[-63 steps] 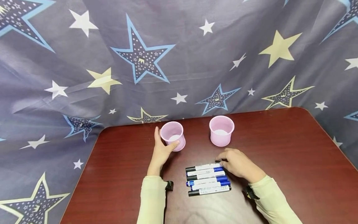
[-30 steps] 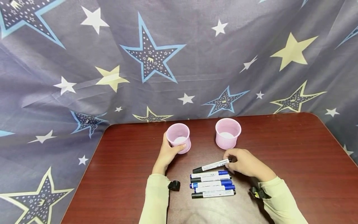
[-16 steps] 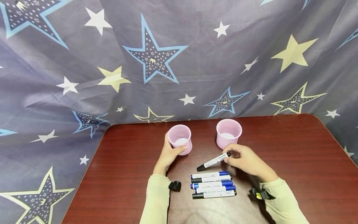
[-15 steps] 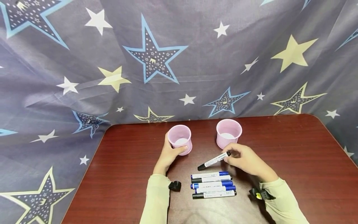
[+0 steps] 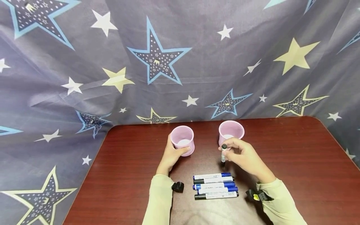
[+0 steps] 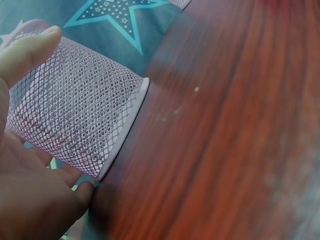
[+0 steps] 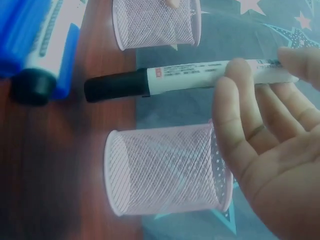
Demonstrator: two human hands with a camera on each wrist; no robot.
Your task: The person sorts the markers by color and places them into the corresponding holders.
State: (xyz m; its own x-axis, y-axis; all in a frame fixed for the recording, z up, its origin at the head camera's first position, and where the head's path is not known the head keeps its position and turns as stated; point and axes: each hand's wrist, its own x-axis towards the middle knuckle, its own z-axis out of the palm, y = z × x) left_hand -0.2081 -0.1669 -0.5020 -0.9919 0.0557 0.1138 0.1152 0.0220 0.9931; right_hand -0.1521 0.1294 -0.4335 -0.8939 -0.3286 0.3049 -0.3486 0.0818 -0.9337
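Note:
My left hand (image 5: 172,156) grips the left pink mesh cup (image 5: 182,137), thumb on its near side; the left wrist view shows fingers around the mesh (image 6: 75,95). Between the thumb and fingers of my right hand (image 5: 247,159) is a black-capped white marker (image 5: 223,154), held upright just in front of the right pink cup (image 5: 231,128). In the right wrist view the marker (image 7: 185,77) has its black cap toward the table, and the right cup (image 7: 167,170) stands beside it. My right fingers hide part of that cup in the head view.
Several blue and black markers (image 5: 215,186) lie side by side on the dark red table (image 5: 126,187), nearer than the cups. A grey curtain with stars (image 5: 197,62) hangs behind the table's back edge.
My right hand has picked the black marker up from the row, moved it toward the right cup and turned it from lying flat to upright. My left hand keeps its grip on the left cup.

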